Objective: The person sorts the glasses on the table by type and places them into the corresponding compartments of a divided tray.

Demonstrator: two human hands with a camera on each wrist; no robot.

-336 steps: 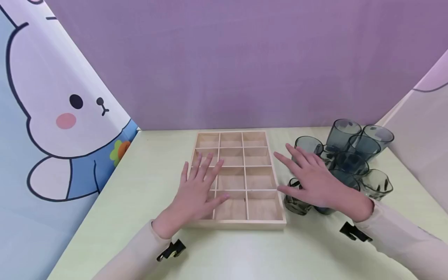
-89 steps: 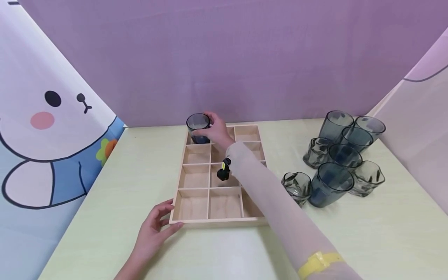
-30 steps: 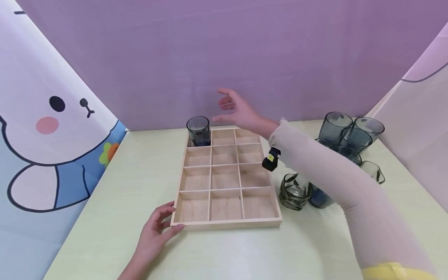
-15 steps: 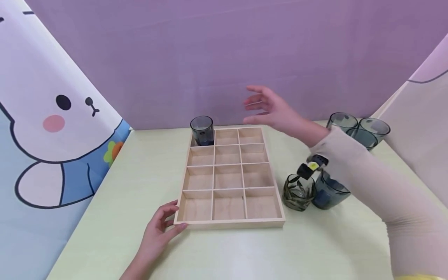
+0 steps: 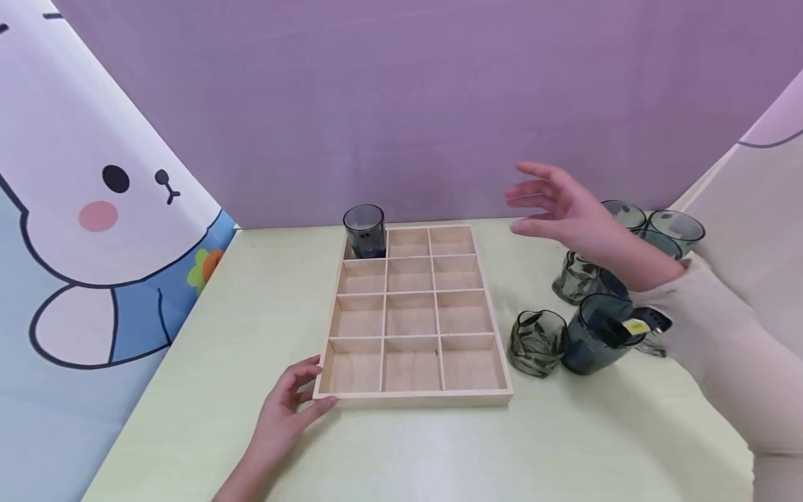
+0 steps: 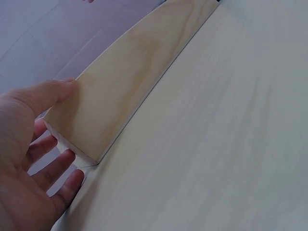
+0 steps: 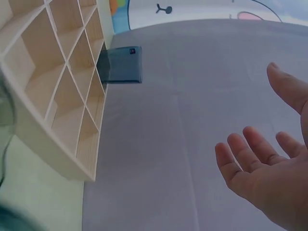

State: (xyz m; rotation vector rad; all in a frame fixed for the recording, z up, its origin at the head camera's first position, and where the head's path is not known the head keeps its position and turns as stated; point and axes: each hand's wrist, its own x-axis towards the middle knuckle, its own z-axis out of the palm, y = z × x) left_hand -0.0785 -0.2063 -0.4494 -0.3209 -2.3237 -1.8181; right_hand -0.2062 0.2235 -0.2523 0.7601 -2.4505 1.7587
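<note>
My left hand (image 5: 282,418) holds the near left corner of a wooden compartment tray (image 5: 414,400), thumb on the front wall (image 6: 120,82) and fingers at the left side. A smoky blue drinking glass (image 5: 366,233) stands upright in the tray's far left compartment; it also shows in the right wrist view as a blue glass (image 7: 122,65). In the air right of the tray, my right hand (image 5: 571,216) holds nothing, its fingers parted from the thumb. Behind and below that hand and forearm are more glasses, partly hidden.
Right of the tray stand a crinkled grey glass (image 5: 537,343) and a tall blue glass (image 5: 590,348). Another crinkled glass (image 5: 574,279) sits farther back, near several tall glasses (image 5: 680,226). A purple backdrop (image 5: 401,118) rises behind the pale table (image 5: 263,293).
Three seconds ago my right hand was on the blue glass at the far left compartment. It has let go and moved right toward the glasses. My left hand stays on the tray corner.
</note>
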